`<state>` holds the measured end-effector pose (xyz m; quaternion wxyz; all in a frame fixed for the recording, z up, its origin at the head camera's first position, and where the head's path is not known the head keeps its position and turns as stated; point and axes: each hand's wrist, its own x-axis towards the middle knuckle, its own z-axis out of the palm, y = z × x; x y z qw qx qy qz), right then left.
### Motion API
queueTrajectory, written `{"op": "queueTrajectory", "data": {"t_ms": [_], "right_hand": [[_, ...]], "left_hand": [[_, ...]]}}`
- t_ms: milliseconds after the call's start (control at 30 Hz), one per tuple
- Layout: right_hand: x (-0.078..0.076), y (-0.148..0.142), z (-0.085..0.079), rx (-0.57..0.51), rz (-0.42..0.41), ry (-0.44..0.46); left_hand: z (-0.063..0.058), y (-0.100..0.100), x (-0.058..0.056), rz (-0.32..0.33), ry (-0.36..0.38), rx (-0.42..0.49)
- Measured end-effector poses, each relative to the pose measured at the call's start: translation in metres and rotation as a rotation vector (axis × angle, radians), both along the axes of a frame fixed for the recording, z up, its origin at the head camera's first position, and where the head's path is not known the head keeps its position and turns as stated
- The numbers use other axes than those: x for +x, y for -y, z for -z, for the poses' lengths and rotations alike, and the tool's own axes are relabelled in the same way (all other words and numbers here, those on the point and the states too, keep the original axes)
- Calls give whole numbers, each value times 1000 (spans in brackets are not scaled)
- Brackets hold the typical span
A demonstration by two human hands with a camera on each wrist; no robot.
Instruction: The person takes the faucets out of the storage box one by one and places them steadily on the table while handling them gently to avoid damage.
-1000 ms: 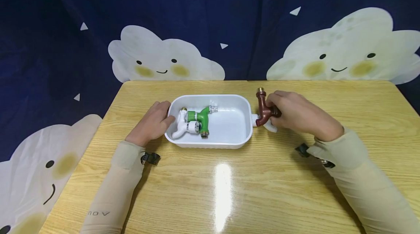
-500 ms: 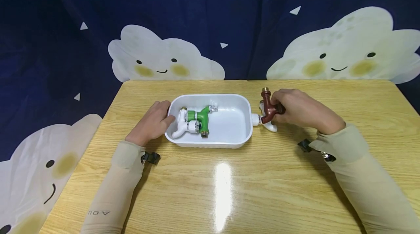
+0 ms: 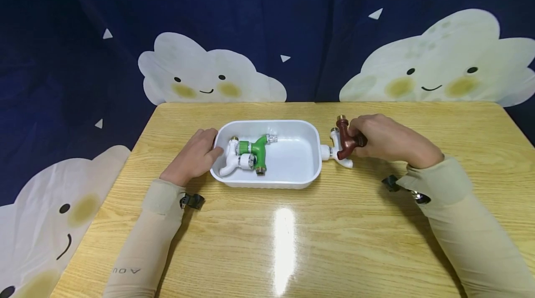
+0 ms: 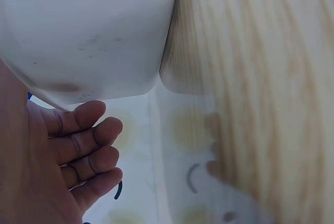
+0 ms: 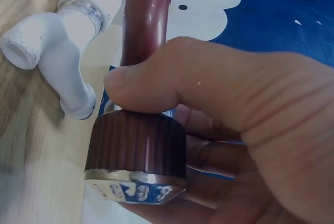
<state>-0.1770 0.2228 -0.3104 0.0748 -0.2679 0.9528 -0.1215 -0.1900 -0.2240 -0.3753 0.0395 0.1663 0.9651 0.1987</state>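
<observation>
Just right of the white tray (image 3: 298, 161), beside 1 white tap (image 5: 65, 70), right hand (image 3: 384, 140) pinches the maroon tap (image 3: 344, 138) by its knob (image 5: 135, 143), left hand (image 3: 194, 156) grips the tray; loose pinch could cause tap-on-tap knock.

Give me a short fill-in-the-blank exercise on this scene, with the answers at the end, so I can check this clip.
1. The red tap is in the person's ____ hand.
2. The left hand holds the tray, where the green tap lies beside a ____ tap.
3. The outer tap, lying on the table, is on the tray's ____ side.
4. The scene shows ____ taps in all.

Missing words: right; white; right; four.
</observation>
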Motion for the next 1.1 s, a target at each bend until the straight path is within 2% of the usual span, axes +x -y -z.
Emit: {"op": "queueTrajectory", "data": {"t_ms": [1100], "right_hand": [[-11,-14,7,36,9,129]], "left_hand": [[0,0,0,-11,18,4]]}}
